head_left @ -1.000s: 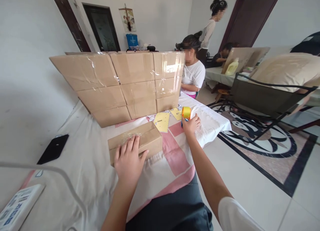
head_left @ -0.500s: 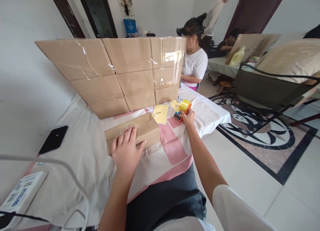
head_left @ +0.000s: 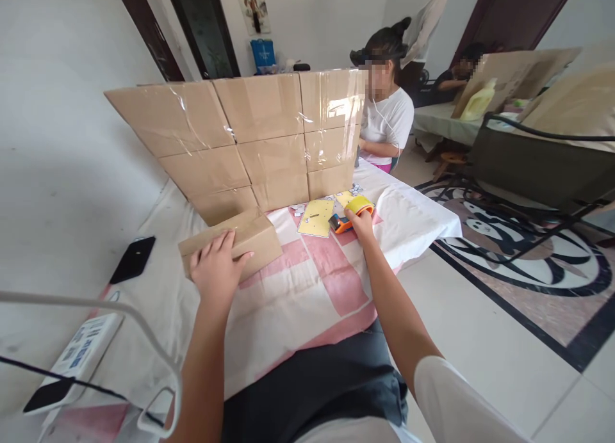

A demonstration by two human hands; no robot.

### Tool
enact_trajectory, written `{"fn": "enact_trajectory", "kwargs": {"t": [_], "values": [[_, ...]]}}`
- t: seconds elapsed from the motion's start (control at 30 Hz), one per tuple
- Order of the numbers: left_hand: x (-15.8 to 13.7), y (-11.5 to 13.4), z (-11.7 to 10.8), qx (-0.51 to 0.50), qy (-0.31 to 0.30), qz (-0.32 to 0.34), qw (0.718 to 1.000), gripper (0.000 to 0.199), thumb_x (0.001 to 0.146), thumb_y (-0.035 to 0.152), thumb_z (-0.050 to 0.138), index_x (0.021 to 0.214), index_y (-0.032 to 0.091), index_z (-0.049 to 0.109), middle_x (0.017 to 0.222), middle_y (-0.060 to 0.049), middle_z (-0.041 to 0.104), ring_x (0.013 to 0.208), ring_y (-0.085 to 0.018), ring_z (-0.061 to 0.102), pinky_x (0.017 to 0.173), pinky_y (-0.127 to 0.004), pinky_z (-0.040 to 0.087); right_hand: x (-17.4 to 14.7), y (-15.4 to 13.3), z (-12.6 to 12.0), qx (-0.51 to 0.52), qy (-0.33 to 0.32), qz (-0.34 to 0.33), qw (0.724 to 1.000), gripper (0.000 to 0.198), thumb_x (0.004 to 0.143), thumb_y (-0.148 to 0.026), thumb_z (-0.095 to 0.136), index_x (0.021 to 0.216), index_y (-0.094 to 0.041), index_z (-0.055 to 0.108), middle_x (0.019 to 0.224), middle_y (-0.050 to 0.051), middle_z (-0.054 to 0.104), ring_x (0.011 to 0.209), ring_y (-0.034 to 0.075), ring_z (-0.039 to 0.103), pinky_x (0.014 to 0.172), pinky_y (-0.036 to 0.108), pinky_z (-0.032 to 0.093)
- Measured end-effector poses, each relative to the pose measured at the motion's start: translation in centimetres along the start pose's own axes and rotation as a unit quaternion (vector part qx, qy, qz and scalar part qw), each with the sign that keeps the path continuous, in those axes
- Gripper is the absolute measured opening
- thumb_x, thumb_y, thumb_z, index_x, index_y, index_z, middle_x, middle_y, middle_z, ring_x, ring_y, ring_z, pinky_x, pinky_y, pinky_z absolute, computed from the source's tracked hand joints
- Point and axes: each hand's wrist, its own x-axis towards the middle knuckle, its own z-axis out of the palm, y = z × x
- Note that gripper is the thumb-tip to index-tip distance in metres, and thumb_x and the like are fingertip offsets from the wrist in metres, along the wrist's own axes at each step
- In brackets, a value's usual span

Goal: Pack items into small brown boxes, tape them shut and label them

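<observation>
A closed cardboard box (head_left: 257,241) lies on the cloth-covered table in front of me. My left hand (head_left: 216,260) grips its near left part, with the fingers over the top and the thumb along the near side. My right hand (head_left: 360,220) is closed around an orange tape dispenser (head_left: 342,225) with a yellow roll of tape (head_left: 359,205). The dispenser's dark end points left, towards the box, and stays apart from it. The palm hides part of its handle.
A wall of stacked, taped cardboard boxes (head_left: 269,139) stands behind. A yellow patterned piece (head_left: 316,218) lies on the tablecloth (head_left: 288,302). On the left are a black phone (head_left: 133,260), a white power strip (head_left: 79,356) and cables. A co-worker (head_left: 388,120) sits beyond the box wall.
My left hand has slid the box left, close to the stacked boxes. The tape dispenser in my right hand has turned slightly. The view has shifted a little to the left.
</observation>
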Motion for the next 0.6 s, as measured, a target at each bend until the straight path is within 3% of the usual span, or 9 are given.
{"fn": "enact_trajectory", "kwargs": {"t": [0.13,0.23,0.3,0.4,0.47,0.53,0.6], "values": [[0.7,-0.1,-0.1,0.010,-0.024,-0.002,1.000,0.063,0.093,0.045,0.064,0.150,0.019,0.057,0.154,-0.014,0.060,0.136,-0.038,0.058,0.121,-0.055,0.031,-0.1,-2.9,2.4,0.091,-0.006,0.035,0.995,0.038,0.074,-0.056,0.070,0.080,-0.020,0.059,0.077,0.006,0.069,0.075,0.021,0.067,0.068,0.033,0.056],[1.0,-0.2,-2.1,-0.046,-0.091,-0.013,0.995,0.060,0.094,0.048,0.061,0.148,0.023,0.059,0.159,-0.011,0.055,0.145,-0.038,0.051,0.125,-0.058,0.028,-1.8,-5.8,5.2,0.161,-0.045,0.042,0.985,0.039,0.078,-0.057,0.065,0.087,-0.019,0.065,0.080,0.007,0.073,0.075,0.022,0.072,0.067,0.033,0.059],[1.4,0.5,-4.1,-0.131,-0.137,0.001,0.982,0.059,0.095,0.052,0.060,0.148,0.028,0.059,0.163,-0.008,0.051,0.151,-0.035,0.046,0.127,-0.055,0.031,-3.4,-8.0,7.3,0.232,-0.107,0.046,0.966,0.041,0.081,-0.057,0.062,0.094,-0.019,0.068,0.081,0.005,0.074,0.073,0.022,0.074,0.067,0.034,0.061],[3.0,3.1,-6.4,-0.236,-0.128,0.044,0.962,0.066,0.095,0.057,0.062,0.156,0.032,0.051,0.166,-0.004,0.048,0.155,-0.031,0.042,0.125,-0.048,0.038,-5.3,-11.3,9.9,0.349,-0.235,0.057,0.905,0.042,0.080,-0.061,0.066,0.090,-0.020,0.070,0.073,0.004,0.072,0.069,0.024,0.074,0.066,0.036,0.063],[4.5,5.3,-6.5,-0.272,-0.126,0.066,0.952,0.075,0.094,0.056,0.065,0.162,0.032,0.042,0.167,-0.006,0.045,0.155,-0.033,0.042,0.122,-0.048,0.043,-6.1,-13.0,10.8,0.378,-0.298,0.053,0.875,0.046,0.083,-0.067,0.068,0.085,-0.021,0.071,0.072,0.004,0.072,0.070,0.025,0.073,0.066,0.037,0.063],[5.8,7.1,-5.9,-0.312,-0.140,0.091,0.935,0.078,0.096,0.053,0.065,0.165,0.033,0.036,0.167,-0.007,0.046,0.152,-0.034,0.045,0.119,-0.048,0.046,-6.7,-13.7,11.0,0.377,-0.316,0.035,0.870,0.052,0.086,-0.073,0.065,0.084,-0.021,0.073,0.074,0.004,0.073,0.074,0.025,0.074,0.069,0.037,0.063],[6.5,8.5,-4.8,-0.342,-0.153,0.124,0.919,0.076,0.097,0.048,0.065,0.166,0.036,0.034,0.164,-0.006,0.049,0.150,-0.033,0.049,0.119,-0.047,0.047,-7.3,-13.6,10.5,0.378,-0.295,0.019,0.878,0.057,0.089,-0.078,0.060,0.088,-0.022,0.075,0.077,0.004,0.073,0.082,0.025,0.075,0.074,0.037,0.064]]}}
